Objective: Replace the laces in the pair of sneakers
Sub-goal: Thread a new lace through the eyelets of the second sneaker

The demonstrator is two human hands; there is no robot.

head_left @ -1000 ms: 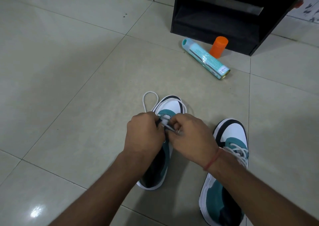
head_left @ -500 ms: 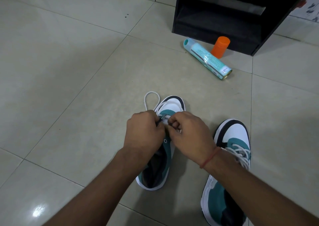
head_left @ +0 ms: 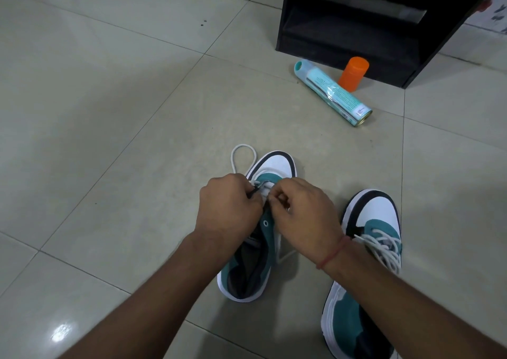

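Barely any movement since before: left hand [head_left: 229, 207] and right hand [head_left: 304, 213] still pinch the white lace [head_left: 242, 155] over the centre-frame sneaker [head_left: 271, 166], fingers curled tight.

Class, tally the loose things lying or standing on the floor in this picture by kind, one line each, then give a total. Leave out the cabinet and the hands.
Sneakers: 2 (left sneaker, right sneaker)
Laces: 2 (loose lace, threaded lace)
Spray cans: 1 (spray can)
Orange caps: 1 (orange cap)
Total: 6

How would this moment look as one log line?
step: lacing left sneaker | left hand, right hand: pinching white lace | right sneaker: laced
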